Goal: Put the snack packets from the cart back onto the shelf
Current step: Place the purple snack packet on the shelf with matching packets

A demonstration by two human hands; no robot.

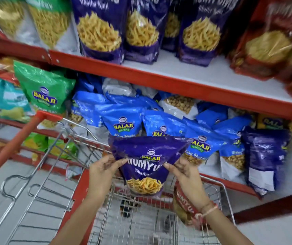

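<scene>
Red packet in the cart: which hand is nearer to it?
Right. The right hand is just above the red packet, its wrist overlapping it. The left hand is across the cart, on the purple packet's far side.

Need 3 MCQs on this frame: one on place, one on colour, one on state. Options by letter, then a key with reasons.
1. Where is the purple packet that the hands hold?
A. Lying on the floor
B. Up in the air over the cart, in front of the lower shelf
C. Standing on the top shelf

2. What colour is the packet left in the cart?
A. Red
B. Green
C. White

3. How is the held packet gripped?
A. One hand only
B. Both hands, left hand and right hand, one on each side
C. Not gripped, resting on the cart handle

Key: 1 B, it hangs above the wire basket with the blue packets behind it. 2 A, a red pack leans at the basket's right side. 3 B, fingers of each hand pinch the bag's two sides.
</scene>
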